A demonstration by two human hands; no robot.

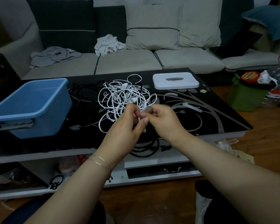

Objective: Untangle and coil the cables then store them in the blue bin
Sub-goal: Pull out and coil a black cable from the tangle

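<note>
Both hands meet over the near middle of the table (200, 120). The left hand (126, 125) has its fingers curled, pinching a strand of white cable, and the right hand (162, 117) grips a white connector end (148, 109) between thumb and fingers. Just beyond them lies the tangle of white cables (124, 96), loops spread across the dark glass. Black cables (82, 89) lie behind it to the left, and another black coil (145, 151) hangs at the near edge under the wrists. The blue bin (31, 104) sits at the table's left, apart from the tangle. A white lid (175, 80) rests at the far right.
</note>
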